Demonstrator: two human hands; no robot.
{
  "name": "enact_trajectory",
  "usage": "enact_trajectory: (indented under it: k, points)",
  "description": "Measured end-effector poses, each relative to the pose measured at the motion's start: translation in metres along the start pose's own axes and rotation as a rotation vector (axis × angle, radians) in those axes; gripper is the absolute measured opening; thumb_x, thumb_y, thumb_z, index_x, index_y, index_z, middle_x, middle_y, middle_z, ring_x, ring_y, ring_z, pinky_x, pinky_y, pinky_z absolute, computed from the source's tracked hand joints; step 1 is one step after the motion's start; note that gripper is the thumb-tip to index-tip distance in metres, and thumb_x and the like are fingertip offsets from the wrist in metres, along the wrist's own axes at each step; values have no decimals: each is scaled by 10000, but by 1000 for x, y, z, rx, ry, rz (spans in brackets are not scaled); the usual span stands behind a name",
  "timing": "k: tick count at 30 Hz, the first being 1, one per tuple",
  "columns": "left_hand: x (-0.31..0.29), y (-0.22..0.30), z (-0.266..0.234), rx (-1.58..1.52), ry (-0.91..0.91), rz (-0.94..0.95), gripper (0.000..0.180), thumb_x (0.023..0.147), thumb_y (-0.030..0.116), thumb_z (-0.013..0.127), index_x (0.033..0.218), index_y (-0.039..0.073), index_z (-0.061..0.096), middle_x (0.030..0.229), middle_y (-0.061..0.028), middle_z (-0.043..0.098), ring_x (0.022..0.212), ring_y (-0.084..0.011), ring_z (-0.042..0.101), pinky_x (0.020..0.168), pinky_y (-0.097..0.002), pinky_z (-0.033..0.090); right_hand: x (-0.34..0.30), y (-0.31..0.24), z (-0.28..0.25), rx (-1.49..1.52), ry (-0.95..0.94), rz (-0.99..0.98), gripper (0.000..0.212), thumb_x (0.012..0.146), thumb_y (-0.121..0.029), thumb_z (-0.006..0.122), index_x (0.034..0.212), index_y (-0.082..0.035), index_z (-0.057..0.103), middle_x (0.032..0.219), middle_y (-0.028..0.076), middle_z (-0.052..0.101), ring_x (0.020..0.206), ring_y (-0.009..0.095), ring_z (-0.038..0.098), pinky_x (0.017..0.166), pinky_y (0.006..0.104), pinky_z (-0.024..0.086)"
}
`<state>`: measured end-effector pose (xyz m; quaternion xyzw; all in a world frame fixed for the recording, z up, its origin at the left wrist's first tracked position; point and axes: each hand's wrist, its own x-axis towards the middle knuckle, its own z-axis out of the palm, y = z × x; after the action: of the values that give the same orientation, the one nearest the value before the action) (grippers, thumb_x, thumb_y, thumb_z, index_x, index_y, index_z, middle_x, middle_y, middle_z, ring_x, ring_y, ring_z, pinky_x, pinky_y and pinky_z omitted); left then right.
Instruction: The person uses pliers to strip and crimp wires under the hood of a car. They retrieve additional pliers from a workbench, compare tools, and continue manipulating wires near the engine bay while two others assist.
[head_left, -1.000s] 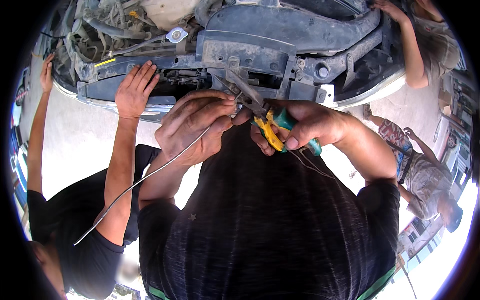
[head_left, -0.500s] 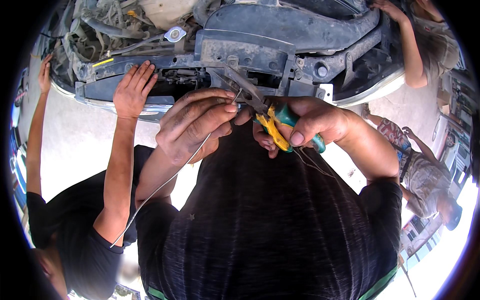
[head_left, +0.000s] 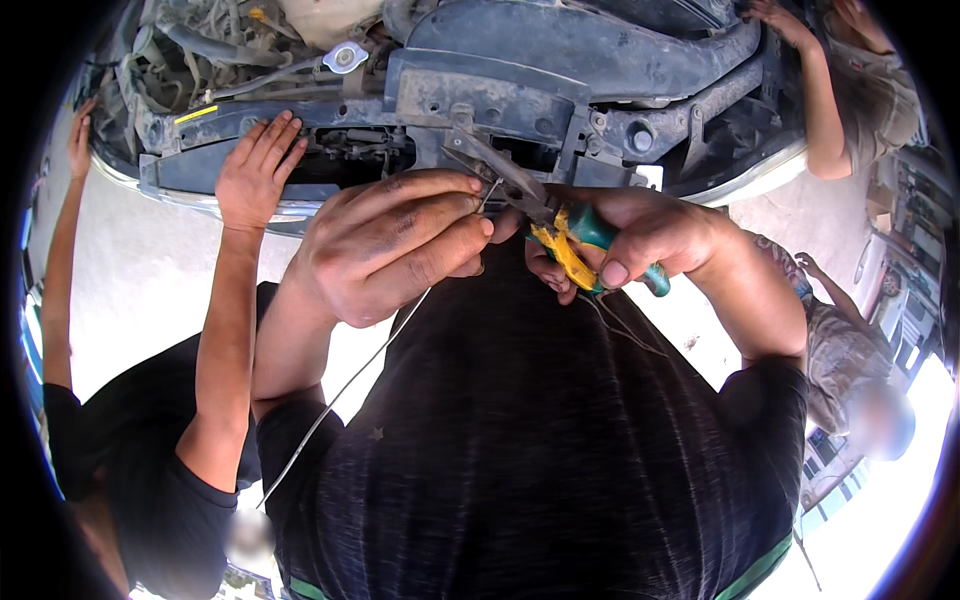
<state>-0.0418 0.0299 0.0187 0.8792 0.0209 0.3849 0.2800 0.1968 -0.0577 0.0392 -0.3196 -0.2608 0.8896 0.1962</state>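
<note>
My left hand pinches a thin grey wire close to its upper end. The rest of the wire runs out below the fingers, down across my left sleeve. My right hand is wrapped around pliers with green and yellow handles. Their long metal jaws are parted and point up and left, right beside the wire's short upper end. Whether the jaws touch the wire I cannot tell. A thin bent length of wire hangs below my right hand, against my dark shirt.
Ahead is a car's open engine bay with a dark front crossmember and a radiator cap. At left a co-worker's hand rests on the front edge. Another person's forearm reaches in at upper right; someone else is farther right.
My left fingertips and the pliers have shifted slightly right in the picture. The wire's lower end has swung right and down. Both hands keep their hold.
</note>
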Motion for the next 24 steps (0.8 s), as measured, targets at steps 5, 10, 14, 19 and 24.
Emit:
enact_trajectory:
  k: [5,10,14,19,24]
  points:
    - [1,4,1,10,-28,-16,337,657,146,778,932,-2,652,812,-115,645,816,-280,673,568,-304,571,-1,-1,-1,-23,4,13,745,585,-251,647,1251,12,441,852,68,509,765,172,531,703,285,473]
    - [0,3,5,7,-23,-16,339,662,152,778,938,1,650,818,-113,648,815,-273,674,571,-308,575,0,2,-2,68,-42,29,679,602,-224,679,1189,3,426,808,47,469,716,135,475,631,253,424]
    - [-2,5,6,15,-20,-18,349,661,147,778,950,-4,655,828,-117,653,821,-269,674,597,-315,580,-1,3,0,71,-52,28,724,634,-245,723,1220,8,381,819,51,465,742,120,458,637,233,393]
    - [-6,5,16,84,59,-48,365,652,130,780,970,-13,672,855,-120,655,832,-260,670,644,-312,583,-7,-10,5,-285,70,-17,469,670,-58,571,1128,-32,475,808,35,483,671,120,485,585,255,424]
    - [-11,8,30,45,99,-94,334,680,59,759,996,-13,677,894,-118,638,820,-248,662,694,-321,577,-11,-4,-1,-647,227,-99,438,651,-56,577,1084,-19,519,788,55,518,635,126,511,572,258,424]
